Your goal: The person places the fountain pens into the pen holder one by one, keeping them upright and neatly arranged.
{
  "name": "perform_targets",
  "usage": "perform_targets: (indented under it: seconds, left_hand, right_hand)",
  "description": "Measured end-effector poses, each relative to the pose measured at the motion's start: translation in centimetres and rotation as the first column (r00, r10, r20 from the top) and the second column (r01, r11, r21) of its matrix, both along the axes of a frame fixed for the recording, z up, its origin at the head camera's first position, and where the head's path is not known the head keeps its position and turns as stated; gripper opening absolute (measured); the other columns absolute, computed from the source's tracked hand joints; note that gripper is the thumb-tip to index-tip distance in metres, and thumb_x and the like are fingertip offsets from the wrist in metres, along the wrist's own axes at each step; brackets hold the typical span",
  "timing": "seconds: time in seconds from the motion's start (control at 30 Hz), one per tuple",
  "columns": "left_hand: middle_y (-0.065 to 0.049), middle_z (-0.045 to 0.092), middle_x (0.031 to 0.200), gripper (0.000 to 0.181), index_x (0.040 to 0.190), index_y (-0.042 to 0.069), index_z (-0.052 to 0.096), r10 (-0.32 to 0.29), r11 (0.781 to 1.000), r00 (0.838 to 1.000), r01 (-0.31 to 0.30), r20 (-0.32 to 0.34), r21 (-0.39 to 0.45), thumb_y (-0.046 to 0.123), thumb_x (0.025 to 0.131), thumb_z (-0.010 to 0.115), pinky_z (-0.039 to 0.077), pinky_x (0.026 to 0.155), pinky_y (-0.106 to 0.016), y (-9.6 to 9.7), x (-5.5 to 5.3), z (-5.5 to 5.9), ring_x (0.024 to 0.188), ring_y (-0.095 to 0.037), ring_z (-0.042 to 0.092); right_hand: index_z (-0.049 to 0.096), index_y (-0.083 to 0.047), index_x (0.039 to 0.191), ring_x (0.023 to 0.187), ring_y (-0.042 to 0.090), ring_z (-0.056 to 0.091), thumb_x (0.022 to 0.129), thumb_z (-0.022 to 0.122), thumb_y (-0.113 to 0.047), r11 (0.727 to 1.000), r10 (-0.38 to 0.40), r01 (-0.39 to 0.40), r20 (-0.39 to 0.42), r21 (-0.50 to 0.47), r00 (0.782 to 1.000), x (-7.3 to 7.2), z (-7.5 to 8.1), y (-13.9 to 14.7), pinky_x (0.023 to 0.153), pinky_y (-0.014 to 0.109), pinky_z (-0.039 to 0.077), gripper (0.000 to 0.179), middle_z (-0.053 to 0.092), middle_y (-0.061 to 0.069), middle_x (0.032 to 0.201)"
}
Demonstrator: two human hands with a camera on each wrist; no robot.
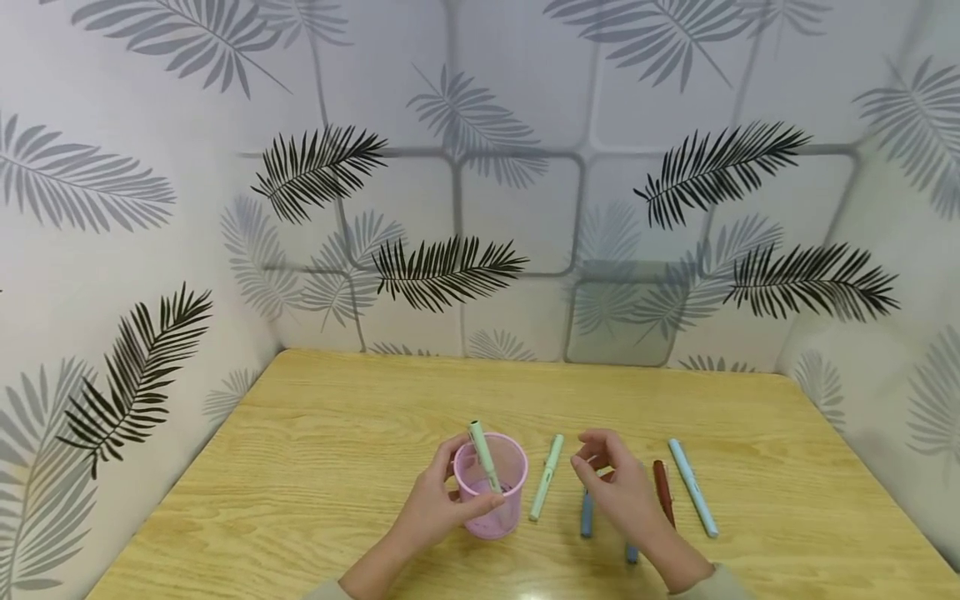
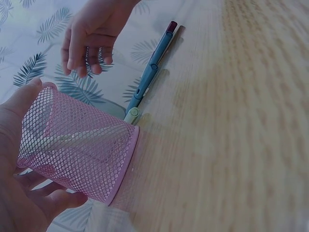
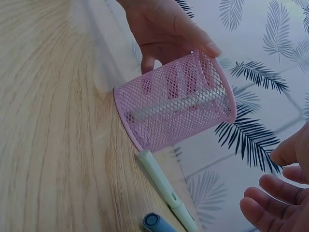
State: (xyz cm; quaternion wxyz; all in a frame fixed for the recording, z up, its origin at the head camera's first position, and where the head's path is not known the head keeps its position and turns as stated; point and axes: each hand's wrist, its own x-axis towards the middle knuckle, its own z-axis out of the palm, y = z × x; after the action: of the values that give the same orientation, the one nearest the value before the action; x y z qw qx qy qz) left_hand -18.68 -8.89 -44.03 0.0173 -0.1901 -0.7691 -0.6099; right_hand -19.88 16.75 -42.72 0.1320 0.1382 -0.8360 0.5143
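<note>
My left hand [image 1: 429, 498] grips a pink mesh pen cup [image 1: 491, 523] from its left side, thumb at the front near the rim. Inside the cup leans a light green pen [image 1: 483, 457], its upper end above the rim in the head view. To the cup's right, another light green pen [image 1: 547, 479] lies on the table. My right hand [image 1: 621, 490] hovers over the pens with relaxed, bent fingers and nothing in them. Beneath it, partly hidden, are a blue pen [image 1: 587, 518] and a second blue one; the right wrist view shows the fingers [image 3: 275, 191] apart from the cup.
Right of my right hand lie a dark red pen [image 1: 663, 490], partly covered by the hand, and a light blue pen [image 1: 693, 487]. The wood-grain table [image 1: 337, 433] meets a leaf-patterned wall [image 1: 510, 317] at its back edge.
</note>
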Motion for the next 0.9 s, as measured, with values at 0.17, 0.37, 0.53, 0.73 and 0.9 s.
perform_targets:
  seconds: [0.17, 0.37, 0.53, 0.73, 0.9]
  left_hand:
    - [-0.009, 0.046, 0.133, 0.078, 0.138, 0.018, 0.035, 0.011, 1.000, 1.000, -0.011, -0.002, -0.004, 0.025, 0.074, 0.080, 0.051, 0.083, -0.032, -0.1, -0.8, -1.5, 0.118, -0.034, 0.047]
    - [-0.008, 0.046, 0.132, 0.077, 0.137, 0.021, 0.037, 0.003, 1.000, 1.000, -0.002, -0.016, 0.012, 0.027, 0.074, 0.080, 0.051, 0.082, -0.030, -0.2, -1.1, -1.9, 0.118, -0.034, 0.047]
    - [-0.008, 0.046, 0.132, 0.076, 0.137, 0.020, 0.037, 0.003, 1.000, 1.000, -0.003, -0.007, 0.010, 0.027, 0.074, 0.080, 0.052, 0.081, -0.030, -0.2, -1.1, -1.9, 0.118, -0.034, 0.047]
    - [-0.011, 0.046, 0.132, 0.077, 0.138, 0.014, 0.035, 0.006, 1.000, 1.000, -0.006, 0.010, 0.006, 0.023, 0.075, 0.079, 0.052, 0.083, -0.036, 0.0, -0.5, -0.8, 0.118, -0.038, 0.046]
    - [-0.014, 0.047, 0.131, 0.076, 0.138, 0.010, 0.035, -0.002, 1.000, 1.000, 0.002, 0.003, 0.006, 0.019, 0.076, 0.079, 0.052, 0.082, -0.039, 0.0, 0.1, 0.3, 0.117, -0.040, 0.046]
  right_hand:
    - [0.055, -0.008, 0.112, 0.077, 0.014, 0.056, 0.089, 0.063, -0.012, 0.998, -0.043, 0.045, -0.039, 0.049, 0.998, -0.3, -0.1, 1.4, 0.061, 0.024, 0.049, 0.025, 0.060, 0.002, 0.090]
    - [0.054, -0.005, 0.112, 0.075, 0.012, 0.055, 0.090, 0.063, -0.011, 0.995, -0.081, 0.083, -0.028, 0.049, 0.996, -0.3, -0.2, 2.7, 0.058, 0.024, 0.048, 0.025, 0.059, 0.004, 0.091]
    - [0.053, -0.006, 0.114, 0.077, 0.012, 0.055, 0.091, 0.061, -0.014, 0.991, -0.105, 0.105, -0.002, 0.079, 0.994, 0.0, 0.1, 3.6, 0.059, 0.023, 0.049, 0.025, 0.059, 0.005, 0.093]
    - [0.053, -0.005, 0.114, 0.076, 0.013, 0.056, 0.092, 0.061, -0.016, 0.981, -0.145, 0.148, -0.031, 0.129, 0.989, -0.1, 0.3, 5.1, 0.063, 0.023, 0.049, 0.026, 0.059, 0.005, 0.093]
    - [0.052, -0.005, 0.115, 0.076, 0.013, 0.056, 0.093, 0.059, -0.020, 0.964, -0.182, 0.189, -0.052, 0.189, 0.982, -0.3, 0.2, 6.5, 0.061, 0.023, 0.049, 0.028, 0.060, 0.006, 0.095]
